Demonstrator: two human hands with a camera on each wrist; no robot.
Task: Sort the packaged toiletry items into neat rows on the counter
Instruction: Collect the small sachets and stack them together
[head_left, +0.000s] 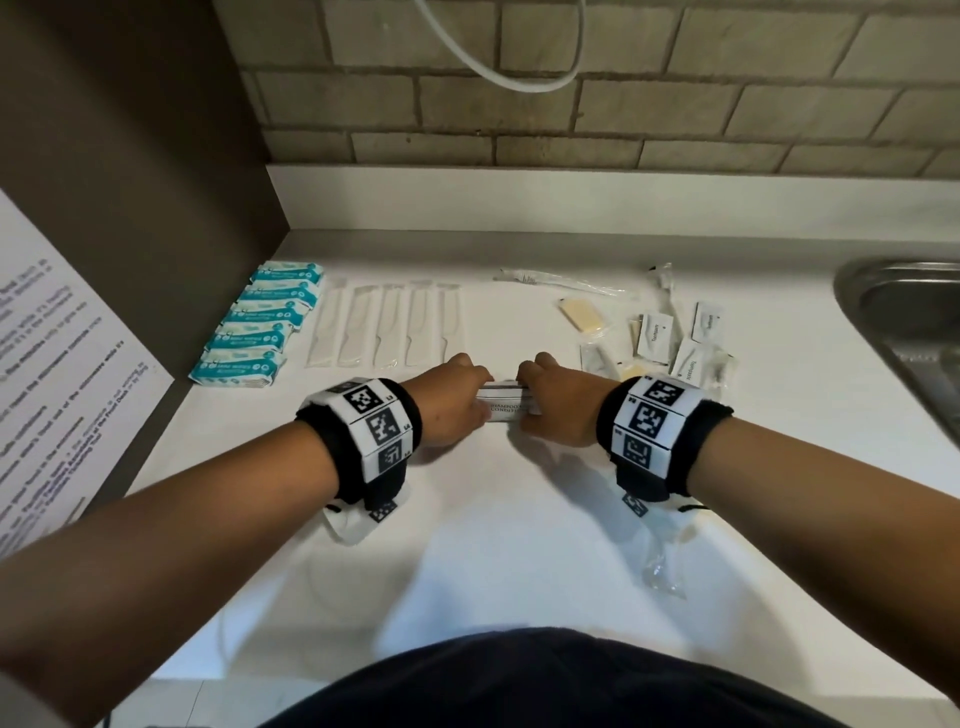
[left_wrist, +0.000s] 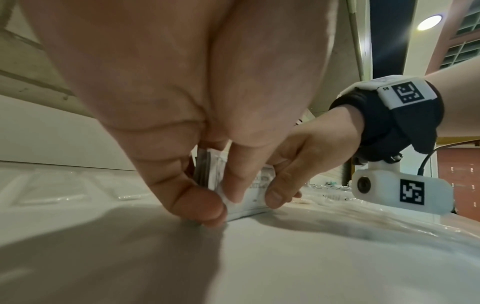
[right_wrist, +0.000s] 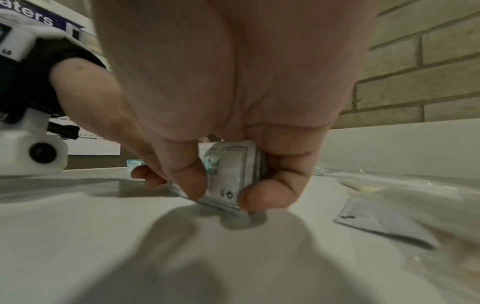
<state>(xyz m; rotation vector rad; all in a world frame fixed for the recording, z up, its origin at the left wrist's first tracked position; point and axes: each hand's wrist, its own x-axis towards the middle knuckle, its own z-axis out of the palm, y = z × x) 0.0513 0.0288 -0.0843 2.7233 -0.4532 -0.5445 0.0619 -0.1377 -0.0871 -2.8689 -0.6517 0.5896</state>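
The worktop (head_left: 519, 519) is smooth, white and matt, backed by a rough tan brick wall (head_left: 571, 104) and bounded far left by a dark panel bearing a printed notice (head_left: 62, 364). A steel sink (head_left: 904, 322) curves in at its right edge.

Taking the sachets (head_left: 506, 408) as the landmark: this thin stack of flat white packets, printed with the word shampoo, stands on edge on the worktop at the middle. The left hand (head_left: 452, 402) clamps one end and the right hand (head_left: 558, 400) the other, thumbs on the near face and fingers curled over the far one.

Left and beyond the sachets lies a row of five long clear-wrapped white combs (head_left: 384, 330), side by side. Further left, against the panel, five teal-and-white soft packs (head_left: 260, 325) overlap in a column. Right and beyond the sachets sits a loose scatter: small white paper packets (head_left: 657, 335), a pale yellow bar (head_left: 584, 314) in film, and clear-wrapped brushes (head_left: 561, 280). Near right of the sachets, crinkled clear film (head_left: 662, 564) lies by the wrist.

Only the left wrist view shows the stack's layered edges (left_wrist: 205, 172) and the right hand's (left_wrist: 298, 164) thumb flat on its face. Only the right wrist view shows the rounded corner and printed border of the end sachet (right_wrist: 231, 174), plus a grey-white packet (right_wrist: 376, 224) lying flat to the right.
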